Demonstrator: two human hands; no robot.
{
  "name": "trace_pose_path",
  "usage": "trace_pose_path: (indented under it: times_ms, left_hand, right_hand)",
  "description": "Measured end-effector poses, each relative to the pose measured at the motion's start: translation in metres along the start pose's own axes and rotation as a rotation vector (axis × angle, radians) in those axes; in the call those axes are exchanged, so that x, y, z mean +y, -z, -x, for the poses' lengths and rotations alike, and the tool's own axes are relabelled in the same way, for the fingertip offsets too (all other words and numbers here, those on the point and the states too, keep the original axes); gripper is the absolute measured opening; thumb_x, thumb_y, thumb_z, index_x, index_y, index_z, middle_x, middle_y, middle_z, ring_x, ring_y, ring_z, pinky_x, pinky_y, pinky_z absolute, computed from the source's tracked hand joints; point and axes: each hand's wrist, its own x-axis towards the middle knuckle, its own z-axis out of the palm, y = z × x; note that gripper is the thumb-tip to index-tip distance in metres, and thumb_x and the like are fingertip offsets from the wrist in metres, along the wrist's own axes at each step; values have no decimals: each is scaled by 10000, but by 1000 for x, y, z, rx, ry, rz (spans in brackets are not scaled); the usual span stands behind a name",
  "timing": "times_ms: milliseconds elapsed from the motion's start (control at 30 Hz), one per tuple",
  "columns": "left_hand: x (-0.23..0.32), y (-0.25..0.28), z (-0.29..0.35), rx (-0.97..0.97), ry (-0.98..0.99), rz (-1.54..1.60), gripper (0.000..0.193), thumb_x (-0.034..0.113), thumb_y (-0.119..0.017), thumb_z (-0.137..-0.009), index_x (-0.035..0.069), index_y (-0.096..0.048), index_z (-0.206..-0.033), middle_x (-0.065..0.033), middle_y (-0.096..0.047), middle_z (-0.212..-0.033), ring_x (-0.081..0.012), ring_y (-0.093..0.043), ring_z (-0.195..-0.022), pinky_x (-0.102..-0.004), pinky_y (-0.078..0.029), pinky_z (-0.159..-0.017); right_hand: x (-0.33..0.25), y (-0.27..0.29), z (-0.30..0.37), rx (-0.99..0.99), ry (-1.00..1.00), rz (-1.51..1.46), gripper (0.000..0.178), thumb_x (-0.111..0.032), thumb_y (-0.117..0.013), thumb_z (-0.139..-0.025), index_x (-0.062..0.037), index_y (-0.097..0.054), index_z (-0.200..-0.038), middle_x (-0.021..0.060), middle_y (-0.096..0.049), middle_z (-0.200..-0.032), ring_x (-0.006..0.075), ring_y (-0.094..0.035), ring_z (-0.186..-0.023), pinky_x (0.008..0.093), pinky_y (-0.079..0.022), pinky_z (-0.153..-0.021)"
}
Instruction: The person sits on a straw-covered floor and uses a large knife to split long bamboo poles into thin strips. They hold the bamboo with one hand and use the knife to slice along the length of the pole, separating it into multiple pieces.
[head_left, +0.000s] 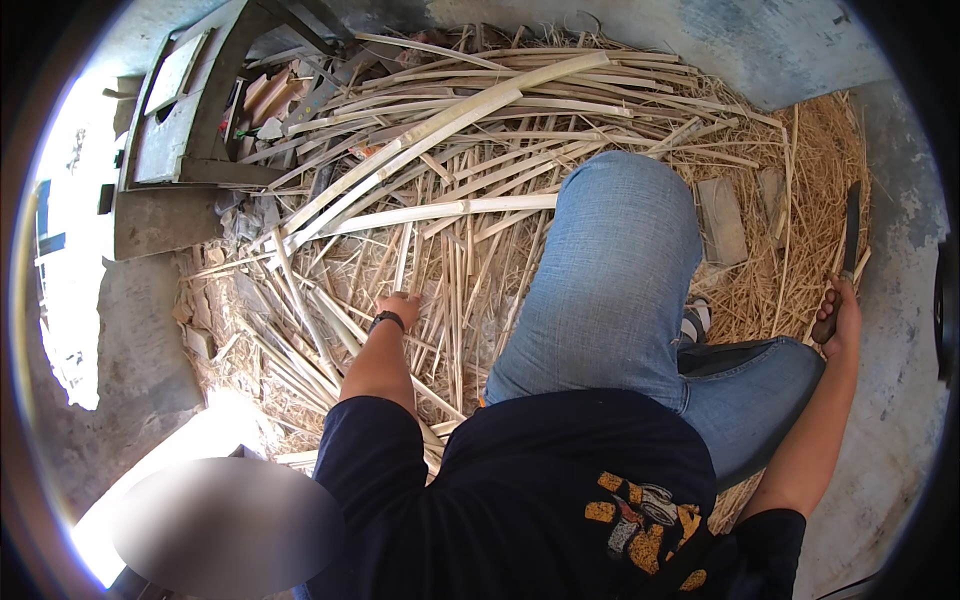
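Observation:
My left hand (400, 308), with a dark band at its wrist, reaches down to the pile left of my knees. Its fingers are curled at the near end of a pale bamboo strip (404, 258) that points away from me. Far out to the right, my right hand (843, 315) grips a knife (852, 228) by its brown handle. The long dark blade stands up beside the wall, away from my left hand. Many more split bamboo strips (470, 208) lie loosely across one another in front of me.
Shavings (740, 310) cover the floor at the right, around a flat block (722, 222). A wooden cabinet (185, 110) stands at the far left. Bluish walls (905, 200) close in the right and far sides. Bright light enters from the left. My jeans-clad knee (625, 250) rises mid-view.

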Motion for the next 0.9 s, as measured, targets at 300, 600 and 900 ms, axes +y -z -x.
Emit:
trace_pose_path:
  times_ms: [300, 600, 900]
  left_hand:
    - [-4, -6, -7, -2, 13, -31, 606, 526, -567, -925, 148, -568, -1399, -214, -296, -1544, -384, -495, -1326, -443, -395, -1141]
    - [-5, -10, -8, 8, -30, 13, 640, 550, -505, -953, 88, -567, -1391, -267, -432, -1457, -379, -420, -1373, -435, -281, -1185]
    - [-11, -16, -23, -28, -25, -27, 641, 549, -545, -927, 112, -566, -1396, -240, -273, -1561, -369, -466, -1355, -423, -359, -1165]
  right_hand:
    - [-4, -3, -1, -11, 5, 18, 285, -274, -616, -952, -99, -612, -1177, -41, -478, -765, 69, -442, -613, 239, -390, -538]
    - [-2, -2, 1, 1, -3, 29, 249, -281, -625, -943, -122, -618, -1134, -46, -483, -761, 67, -444, -611, 241, -390, -534]
    - [-5, -6, 0, -10, 3, 33, 281, -272, -618, -943, -112, -600, -1173, -46, -483, -762, 62, -443, -607, 233, -386, -532]
